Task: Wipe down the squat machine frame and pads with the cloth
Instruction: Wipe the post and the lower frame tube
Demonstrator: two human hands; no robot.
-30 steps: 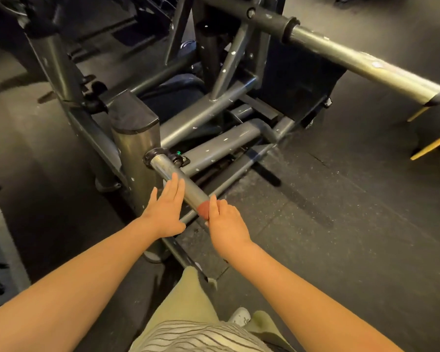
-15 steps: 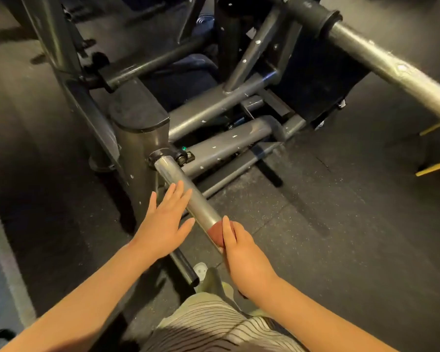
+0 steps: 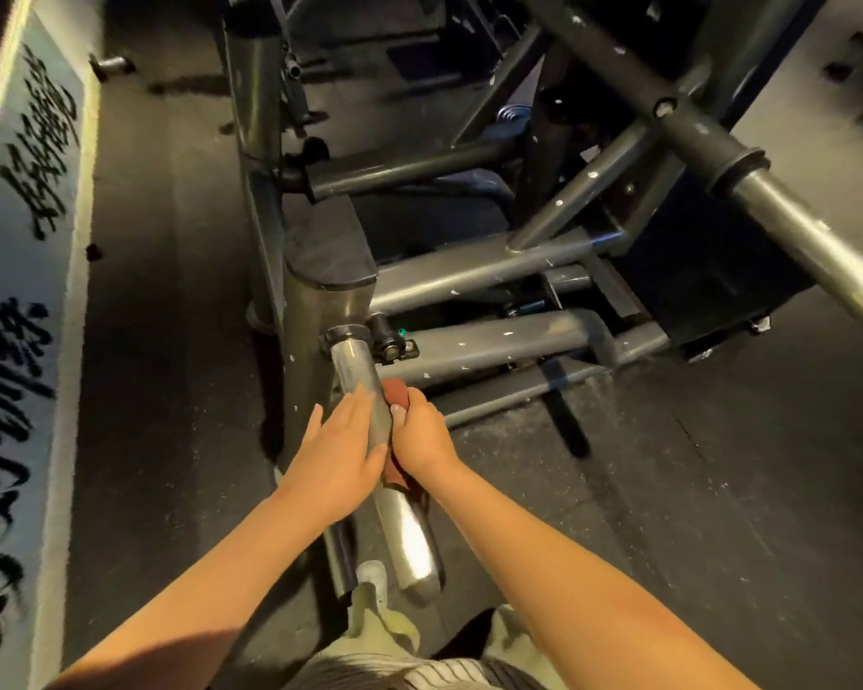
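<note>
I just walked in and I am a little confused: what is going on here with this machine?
A person stands at the squat machine frame, by a shiny steel peg sticking out of it. The right hand grips a reddish-brown cloth against the peg's right side; the left hand rests, fingers straight, on its left side.

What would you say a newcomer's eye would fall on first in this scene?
Both hands meet at centre on the shiny steel peg: the right hand grips a reddish cloth against it, while the left hand rests flat on its other side. Behind rises the grey machine frame with a black pad; a mat with bold black lettering runs along the left edge.
</note>
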